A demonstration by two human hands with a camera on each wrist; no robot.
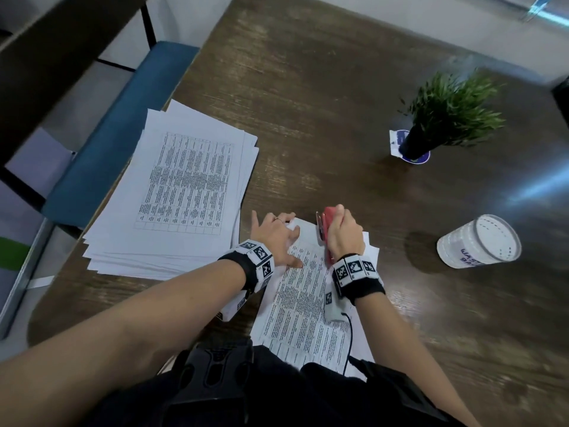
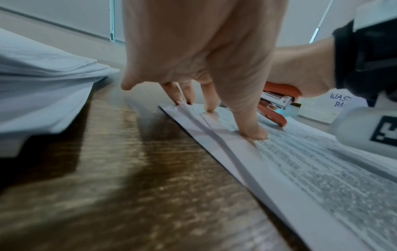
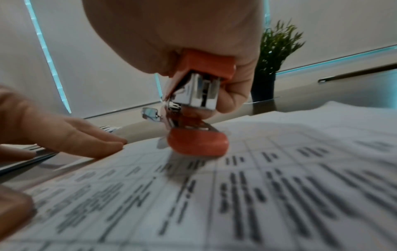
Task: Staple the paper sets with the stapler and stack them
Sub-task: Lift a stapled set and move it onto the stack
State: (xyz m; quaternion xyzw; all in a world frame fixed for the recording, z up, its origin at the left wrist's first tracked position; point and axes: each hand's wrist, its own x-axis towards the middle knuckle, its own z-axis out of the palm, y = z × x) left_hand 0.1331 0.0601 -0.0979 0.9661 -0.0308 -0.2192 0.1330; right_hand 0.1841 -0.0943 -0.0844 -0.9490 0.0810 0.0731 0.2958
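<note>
A person's right hand [image 1: 344, 234] wraps around a red stapler [image 1: 327, 224], fingers and thumb curled over its top arm, the tool tilted so that its rounded red base [image 3: 196, 144] rests on the printed sheet below. In the right wrist view the chrome magazine [image 3: 197, 95] shows between the red arm and the base, with a gap open between them. The left hand [image 1: 277, 235] lies spread on the paper set [image 1: 308, 303], fingers straight and splayed, holding nothing; its fingertips [image 2: 254, 134] press down near the set's left edge and far corner, where the left wrist view shows the sheets slightly fanned rather than flush. A ring sits on one finger of that hand. The set, covered in a printed table, lies on the dark wooden table [image 1: 338, 103] directly in front of the person, the stapler standing at its far end just beside the left hand's fingers. To the left, apart from the set, a thick, loosely squared pile of printed sheets [image 1: 184, 186] sits near the table's edge. Farther off on the right stand a white container [image 1: 480, 241] with handwritten lettering and a small potted plant [image 1: 446, 118] in a dark pot. A blue bench [image 1: 117, 134] runs along the table's left side. Both wrists carry black straps with patterned marker blocks.
</note>
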